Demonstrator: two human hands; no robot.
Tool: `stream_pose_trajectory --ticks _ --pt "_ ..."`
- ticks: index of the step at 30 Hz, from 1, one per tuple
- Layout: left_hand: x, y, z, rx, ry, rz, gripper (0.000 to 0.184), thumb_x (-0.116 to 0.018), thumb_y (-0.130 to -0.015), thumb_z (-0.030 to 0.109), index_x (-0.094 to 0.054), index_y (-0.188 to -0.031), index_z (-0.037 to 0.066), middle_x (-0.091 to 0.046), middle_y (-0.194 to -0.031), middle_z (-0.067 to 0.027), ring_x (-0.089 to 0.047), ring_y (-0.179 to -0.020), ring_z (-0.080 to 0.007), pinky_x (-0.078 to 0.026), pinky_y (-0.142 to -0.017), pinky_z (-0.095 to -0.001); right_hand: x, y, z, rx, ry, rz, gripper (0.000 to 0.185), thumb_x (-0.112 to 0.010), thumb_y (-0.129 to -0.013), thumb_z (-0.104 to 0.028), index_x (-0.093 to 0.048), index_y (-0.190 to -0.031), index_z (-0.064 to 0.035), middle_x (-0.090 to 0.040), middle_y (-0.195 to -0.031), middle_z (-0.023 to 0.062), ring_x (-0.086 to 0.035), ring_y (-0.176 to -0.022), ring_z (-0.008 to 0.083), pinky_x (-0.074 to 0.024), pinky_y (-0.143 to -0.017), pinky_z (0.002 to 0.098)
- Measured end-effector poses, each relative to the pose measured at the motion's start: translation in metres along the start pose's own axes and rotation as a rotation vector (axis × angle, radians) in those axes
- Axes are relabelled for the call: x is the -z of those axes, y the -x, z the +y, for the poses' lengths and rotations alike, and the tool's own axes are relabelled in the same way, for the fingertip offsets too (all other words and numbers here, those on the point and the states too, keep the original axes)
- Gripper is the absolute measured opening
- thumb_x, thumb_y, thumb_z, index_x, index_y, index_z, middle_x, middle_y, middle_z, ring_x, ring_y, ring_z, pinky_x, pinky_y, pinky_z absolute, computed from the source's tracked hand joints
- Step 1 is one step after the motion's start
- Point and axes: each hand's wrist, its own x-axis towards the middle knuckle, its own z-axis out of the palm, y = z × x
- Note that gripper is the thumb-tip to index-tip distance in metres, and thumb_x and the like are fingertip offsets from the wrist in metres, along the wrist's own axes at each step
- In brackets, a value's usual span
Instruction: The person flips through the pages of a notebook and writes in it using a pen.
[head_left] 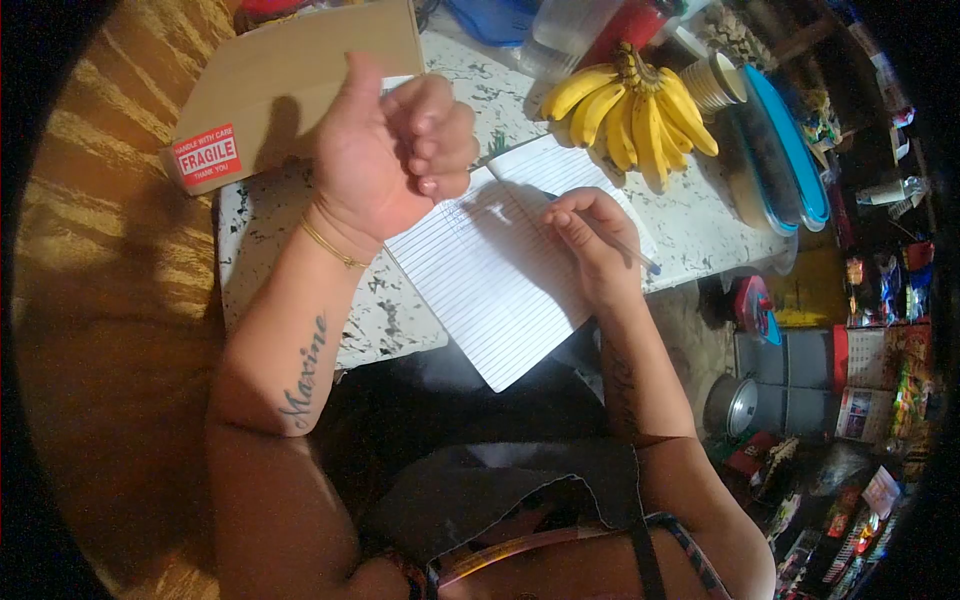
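My left hand [395, 150] is raised above the table, palm side showing, with its thumb up and its fingers curled in, nothing in them. A thin gold bracelet [330, 245] circles that wrist. In my right hand [595, 245] a pen [652, 267] with a blue end is pinched between thumb and fingers. The hand is over the right side of an open lined notebook [480, 290], where faint writing shows near the top of the left page. The notebook lies slanted, its near corner reaching past the table edge. Whether the pen tip touches paper, I cannot tell.
A cardboard box [300, 60] with a red fragile label [208, 155] is at the back left of the white table [265, 260]. Bananas [640, 115], stacked cups [712, 82] and blue-lidded containers [785, 150] stand at the right. Shelved goods fill the far right.
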Motion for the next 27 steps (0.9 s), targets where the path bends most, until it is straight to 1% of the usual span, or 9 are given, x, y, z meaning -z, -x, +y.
stream_pose_trajectory --ticks 5,8,11,12,15,16,19,22,27 --pt "0.000 0.001 0.001 -0.103 0.018 0.070 0.065 -0.044 -0.089 0.076 -0.040 -0.068 0.015 -0.031 -0.063 0.0041 -0.027 -0.057 -0.0087 -0.027 -0.052 -0.0237 -0.005 0.002 -0.002 0.004 -0.070 -0.003 0.012 -0.066 -0.094 -0.015 -0.061 -0.097 -0.0036 -0.065 -0.093 0.0035 -0.056 -0.083 0.0116 -0.0428 -0.076 0.0238" --pt "0.008 -0.001 0.001 -0.082 -0.085 0.139 0.046 -0.063 -0.091 0.051 -0.043 -0.073 0.014 -0.037 -0.067 0.0029 -0.035 -0.059 -0.0099 -0.031 -0.053 -0.0252 -0.006 0.002 -0.004 0.004 -0.105 -0.007 0.013 -0.065 -0.095 -0.015 -0.061 -0.096 -0.0035 -0.064 -0.092 0.0038 -0.055 -0.081 0.0119 -0.0430 -0.075 0.0247" --pt "-0.008 -0.002 -0.002 -0.161 -1.492 0.431 0.029 -0.067 -0.091 0.030 -0.051 -0.080 0.009 -0.054 -0.074 -0.0040 -0.050 -0.064 -0.0132 -0.041 -0.058 -0.0284 0.003 -0.001 0.005 0.055 -0.056 -0.036 0.008 -0.062 -0.094 -0.009 -0.062 -0.099 -0.0028 -0.064 -0.093 0.0029 -0.058 -0.089 0.0126 -0.0471 -0.081 0.0253" --pt "-0.028 0.001 -0.006 -0.062 -1.791 0.537 0.012 -0.066 -0.089 0.014 -0.057 -0.093 0.006 -0.067 -0.092 -0.0129 -0.065 -0.082 -0.0236 -0.051 -0.072 -0.0365 0.003 -0.001 0.005 0.044 -0.057 -0.026 0.008 -0.062 -0.094 -0.010 -0.062 -0.099 -0.0029 -0.064 -0.093 0.0029 -0.058 -0.088 0.0126 -0.0468 -0.081 0.0252" --pt "-0.012 0.002 -0.020 -0.093 -2.112 0.391 0.017 -0.064 -0.086 0.010 -0.058 -0.102 0.007 -0.068 -0.104 -0.0174 -0.066 -0.098 -0.0349 -0.052 -0.084 -0.0447 0.002 -0.001 0.005 0.030 -0.058 -0.003 0.010 -0.062 -0.095 -0.013 -0.061 -0.098 -0.0033 -0.064 -0.092 0.0037 -0.057 -0.086 0.0124 -0.0454 -0.079 0.0249" --pt "-0.012 0.002 -0.019 -0.081 -2.134 0.350 0.026 -0.063 -0.083 0.007 -0.059 -0.108 0.005 -0.067 -0.109 -0.0193 -0.063 -0.105 -0.0407 -0.050 -0.091 -0.0483 0.001 -0.001 0.005 0.037 -0.058 0.002 0.013 -0.063 -0.096 -0.016 -0.060 -0.098 -0.0037 -0.064 -0.092 0.0047 -0.056 -0.083 0.0124 -0.0446 -0.077 0.0246" --pt "0.012 0.001 -0.024 -0.123 -2.132 0.267 0.030 -0.062 -0.083 0.005 -0.059 -0.112 0.003 -0.065 -0.115 -0.0203 -0.061 -0.110 -0.0390 -0.048 -0.095 -0.0457 0.000 -0.001 0.003 0.034 -0.074 0.005 0.015 -0.064 -0.097 -0.018 -0.059 -0.098 -0.0043 -0.064 -0.092 0.0057 -0.056 -0.081 0.0120 -0.0441 -0.074 0.0237" --pt "0.029 0.004 -0.031 -0.039 -2.275 0.131 0.034 -0.061 -0.082 0.004 -0.060 -0.116 0.002 -0.060 -0.124 -0.0212 -0.057 -0.117 -0.0386 -0.045 -0.101 -0.0445 0.001 -0.002 0.004 -0.009 -0.074 0.025 0.012 -0.063 -0.096 -0.015 -0.061 -0.097 -0.0036 -0.063 -0.091 0.0035 -0.056 -0.084 0.0117 -0.0449 -0.076 0.0237" --pt "0.032 0.007 -0.029 -0.063 -2.311 0.077 0.037 -0.061 -0.083 0.005 -0.060 -0.120 0.003 -0.057 -0.131 -0.0211 -0.053 -0.123 -0.0382 -0.042 -0.106 -0.0446 -0.001 -0.002 0.004 -0.011 -0.108 0.023 0.012 -0.065 -0.095 -0.016 -0.061 -0.097 -0.0038 -0.063 -0.091 0.0034 -0.056 -0.083 0.0110 -0.0447 -0.075 0.0229"
